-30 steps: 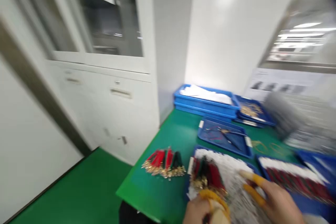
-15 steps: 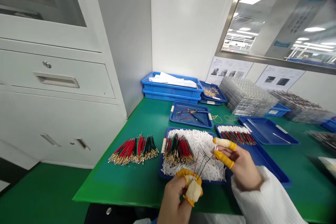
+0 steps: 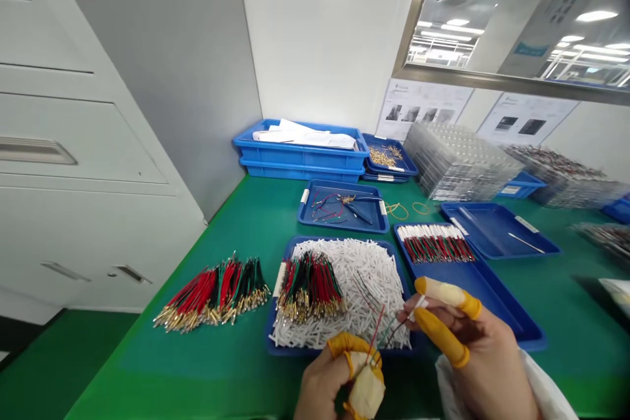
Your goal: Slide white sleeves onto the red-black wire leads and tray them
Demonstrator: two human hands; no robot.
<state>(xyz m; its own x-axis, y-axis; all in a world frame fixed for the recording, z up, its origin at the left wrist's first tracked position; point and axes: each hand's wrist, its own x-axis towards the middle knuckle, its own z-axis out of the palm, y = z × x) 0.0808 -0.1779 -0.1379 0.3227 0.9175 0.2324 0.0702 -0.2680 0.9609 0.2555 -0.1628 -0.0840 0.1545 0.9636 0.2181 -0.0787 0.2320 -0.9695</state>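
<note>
My left hand, with yellow finger cots and tan tape on the fingers, is closed in a pinch on a few thin wires. A red, a green and a black wire stick up from its fingertips. My right hand, also in yellow cots, pinches a small white tube between thumb and finger. The tube is close to the dark wire's tip; whether they touch I cannot tell. Behind the hands, a blue tray holds many white tubes and a bundle of red, green and black wires with gold ends.
More wire bundles lie on the green table at left. A tray with white-sleeved wires stands at right. Further back are a tray with pliers, stacked blue bins, clear plastic trays and a cabinet.
The view has shifted, so the table things appear further left. My right hand has come lower and nearer with the white tube. My left hand still grips the wires.
</note>
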